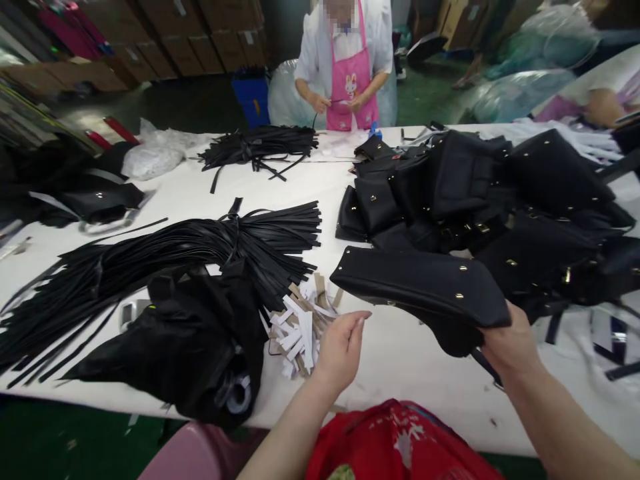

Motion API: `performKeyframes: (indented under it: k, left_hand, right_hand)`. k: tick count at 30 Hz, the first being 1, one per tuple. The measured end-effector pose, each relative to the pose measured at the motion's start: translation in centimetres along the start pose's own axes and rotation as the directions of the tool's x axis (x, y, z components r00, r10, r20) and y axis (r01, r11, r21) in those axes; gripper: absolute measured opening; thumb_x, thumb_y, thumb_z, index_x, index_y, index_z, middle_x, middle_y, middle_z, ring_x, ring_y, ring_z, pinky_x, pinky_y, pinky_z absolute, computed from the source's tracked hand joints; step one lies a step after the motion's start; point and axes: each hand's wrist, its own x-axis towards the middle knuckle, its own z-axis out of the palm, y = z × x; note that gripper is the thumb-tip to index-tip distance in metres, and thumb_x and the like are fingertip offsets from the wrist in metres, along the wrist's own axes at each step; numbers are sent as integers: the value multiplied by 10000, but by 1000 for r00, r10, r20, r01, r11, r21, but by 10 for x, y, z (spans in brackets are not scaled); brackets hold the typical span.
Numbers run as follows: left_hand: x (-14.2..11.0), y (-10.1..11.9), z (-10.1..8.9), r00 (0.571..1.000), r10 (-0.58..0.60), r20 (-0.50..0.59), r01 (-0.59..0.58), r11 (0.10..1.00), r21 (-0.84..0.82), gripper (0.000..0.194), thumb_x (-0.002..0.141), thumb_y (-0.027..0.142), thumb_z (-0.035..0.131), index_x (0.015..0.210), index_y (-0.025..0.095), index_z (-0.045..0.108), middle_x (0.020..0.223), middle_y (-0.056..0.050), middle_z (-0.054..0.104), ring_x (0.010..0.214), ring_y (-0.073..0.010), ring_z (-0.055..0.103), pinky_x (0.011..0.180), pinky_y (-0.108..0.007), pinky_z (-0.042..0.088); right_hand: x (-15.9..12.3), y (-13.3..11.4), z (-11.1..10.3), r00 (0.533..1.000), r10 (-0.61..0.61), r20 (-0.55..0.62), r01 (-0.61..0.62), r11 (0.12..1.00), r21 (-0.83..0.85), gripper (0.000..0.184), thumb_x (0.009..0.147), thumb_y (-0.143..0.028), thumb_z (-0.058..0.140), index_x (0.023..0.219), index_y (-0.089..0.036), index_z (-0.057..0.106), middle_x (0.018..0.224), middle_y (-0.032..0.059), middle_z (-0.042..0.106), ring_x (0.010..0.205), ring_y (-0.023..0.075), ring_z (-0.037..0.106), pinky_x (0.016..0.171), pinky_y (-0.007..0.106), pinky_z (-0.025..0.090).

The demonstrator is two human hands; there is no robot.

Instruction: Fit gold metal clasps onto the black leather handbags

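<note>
One black bag (417, 280): raised over the tabletop (395, 367), near its front edge.
Right hand (513, 340): our grip clasps the bag's right end.
Left hand (343, 347): beside pale strips (300, 330); we cannot tell whether it's closed.
Bag handling: we seem mid-turn; next calls for two-handed support.
Pink apron (347, 83): rabbit print, no writing we can read.

Co-worker (345, 45): standing opposite, pink apron (351, 83) on!
Boxes (175, 37): brown, stacked at the back!
Bin (253, 101): blue, beyond the bench (395, 363).
Seat (187, 453): pink.
</note>
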Motion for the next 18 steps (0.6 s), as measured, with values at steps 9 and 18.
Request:
performKeyframes:
  k: [9, 18]
  left_hand:
    - [-38, 53, 44, 939, 297, -175, -241, 928, 283, 113, 868, 229, 656, 943, 178, 722, 692, -15, 616, 635, -138, 565, 598, -257, 421]
    - [-74, 72, 64, 866, 473, -162, -321, 774, 545, 147, 886, 338, 640, 913, 200, 685, 719, -19, 650, 660, -152, 603, 609, -271, 421]
  right_hand:
    - [-62, -46, -41, 909, 399, -117, -357, 893, 273, 536, 377, -215, 916, 886, -190, 752, 845, 18, 766, 747, 187, 703, 661, 252, 597]
    - [-84, -55, -67, 925, 380, -30, -362, 901, 240, 541, 374, -208, 909, 888, -209, 742, 817, -16, 762, 712, 155, 686, 647, 217, 589]
